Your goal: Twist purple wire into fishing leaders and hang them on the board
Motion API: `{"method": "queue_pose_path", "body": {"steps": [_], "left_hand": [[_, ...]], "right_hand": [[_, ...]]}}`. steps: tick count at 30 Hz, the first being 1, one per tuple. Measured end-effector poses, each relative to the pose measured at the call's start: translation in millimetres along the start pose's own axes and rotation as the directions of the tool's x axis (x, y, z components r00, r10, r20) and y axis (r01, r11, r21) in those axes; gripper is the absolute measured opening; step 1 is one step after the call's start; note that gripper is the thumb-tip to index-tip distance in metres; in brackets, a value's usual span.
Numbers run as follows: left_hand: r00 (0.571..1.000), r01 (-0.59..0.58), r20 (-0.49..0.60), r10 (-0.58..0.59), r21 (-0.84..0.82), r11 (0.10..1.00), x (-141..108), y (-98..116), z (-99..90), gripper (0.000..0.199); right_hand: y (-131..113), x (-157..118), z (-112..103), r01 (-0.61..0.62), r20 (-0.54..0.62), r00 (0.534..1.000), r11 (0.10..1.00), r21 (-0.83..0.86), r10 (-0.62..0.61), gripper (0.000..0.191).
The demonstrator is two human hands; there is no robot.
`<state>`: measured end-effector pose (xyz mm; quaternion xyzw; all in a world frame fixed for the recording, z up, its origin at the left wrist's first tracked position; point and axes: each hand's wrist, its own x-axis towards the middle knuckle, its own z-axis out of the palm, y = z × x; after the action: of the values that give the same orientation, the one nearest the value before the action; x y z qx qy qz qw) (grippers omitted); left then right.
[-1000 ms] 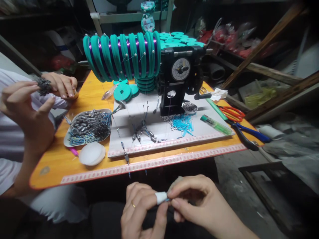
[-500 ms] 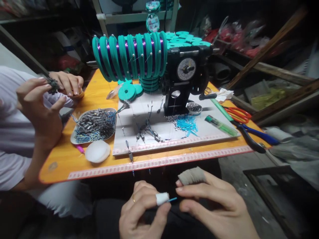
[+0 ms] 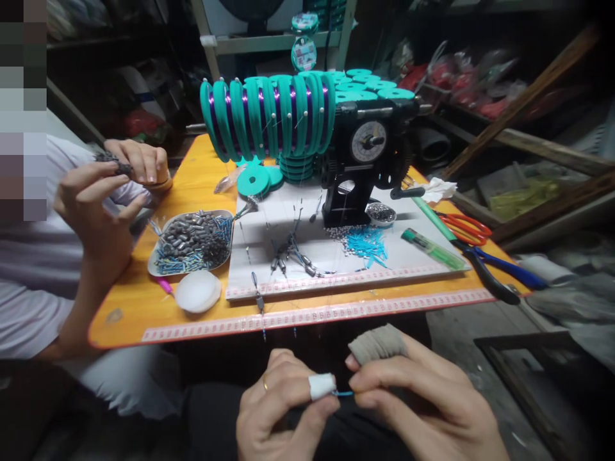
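Observation:
Low in the head view, above my lap, my left hand (image 3: 286,410) pinches one end of a thin blue tube (image 3: 343,394) between thumb and index finger. White tape wraps that index fingertip, and a ring is on another finger. From the other side my right hand (image 3: 427,397) grips the tube's free end between thumb and a finger; a grey-beige wrap covers its index finger. Whether a line runs through the tube is too small to tell. Beyond my hands, similar blue tubes (image 3: 369,244) lie heaped on a white board (image 3: 317,282) beside small silvery beads (image 3: 339,235).
A black winding machine (image 3: 346,192) carries green spools (image 3: 269,115) with purple line. At left stand a tray of grey weights (image 3: 185,237) and a white round lid (image 3: 198,291). Pliers (image 3: 504,266) lie at right. A co-worker's hands (image 3: 100,192) hold a dark clump.
My right hand has closed on the free end of the blue tube, which stuck out from my left fingers before. The view has shifted slightly, moving the scene rightward.

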<state>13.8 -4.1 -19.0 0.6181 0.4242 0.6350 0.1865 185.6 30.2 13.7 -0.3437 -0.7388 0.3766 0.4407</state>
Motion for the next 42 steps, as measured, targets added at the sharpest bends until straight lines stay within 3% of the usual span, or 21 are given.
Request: {"method": "queue_pose_path", "body": {"steps": [7, 12, 15, 18, 21, 24, 27, 30, 34, 38, 42], "left_hand": [[0.999, -0.027, -0.018, 0.028, 0.035, 0.999, -1, 1, 0.0, 0.015], [0.998, -0.04, -0.044, 0.054, 0.282, 0.959, 5, -3, -20.5, 0.021], [0.991, -0.109, -0.022, 0.131, 0.421, 0.901, 19, -12, -34.8, 0.021], [0.995, -0.091, 0.016, 0.094, 0.438, 0.894, 36, -21, -42.9, 0.019], [0.992, -0.112, 0.105, 0.074, 0.427, 0.897, 51, -28, -44.2, 0.018], [0.962, -0.245, 0.225, 0.156, 0.454, 0.856, 61, -34, -42.5, 0.019], [0.903, -0.382, 0.383, 0.196, 0.503, 0.775, 67, -37, -41.6, 0.019], [0.854, -0.448, 0.503, 0.129, 0.587, 0.675, 71, -36, -42.8, 0.014], [0.824, -0.482, 0.565, 0.048, 0.652, 0.585, 76, -32, -44.4, 0.01], [0.804, -0.497, 0.595, -0.004, 0.675, 0.545, 79, -31, -44.7, 0.008], [0.795, -0.509, 0.606, -0.012, 0.679, 0.529, 81, -32, -45.1, 0.008]], "right_hand": [[-3, 3, 4, 0.022, 0.021, 1.0, 0.999, -0.032, -0.021, 0.016], [9, 16, 18, -0.017, -0.144, 0.99, 0.992, -0.125, -0.001, 0.012], [21, 33, 27, 0.073, -0.169, 0.979, 0.967, -0.245, -0.117, 0.014], [37, 47, 28, 0.207, -0.098, 0.958, 0.887, -0.413, -0.269, 0.016], [51, 54, 16, 0.246, -0.081, 0.927, 0.757, -0.605, -0.366, 0.013], [62, 54, -4, 0.203, -0.072, 0.918, 0.619, -0.759, -0.389, 0.01], [65, 50, -19, 0.184, -0.024, 0.938, 0.553, -0.812, -0.347, 0.006], [57, 45, -22, 0.169, -0.042, 0.938, 0.558, -0.812, -0.345, 0.01], [37, 41, -1, 0.163, -0.08, 0.938, 0.634, -0.756, -0.337, 0.023], [27, 44, 29, 0.156, -0.014, 0.972, 0.689, -0.708, -0.235, 0.026], [31, 49, 39, 0.152, 0.042, 0.982, 0.654, -0.741, -0.182, 0.029]]}}
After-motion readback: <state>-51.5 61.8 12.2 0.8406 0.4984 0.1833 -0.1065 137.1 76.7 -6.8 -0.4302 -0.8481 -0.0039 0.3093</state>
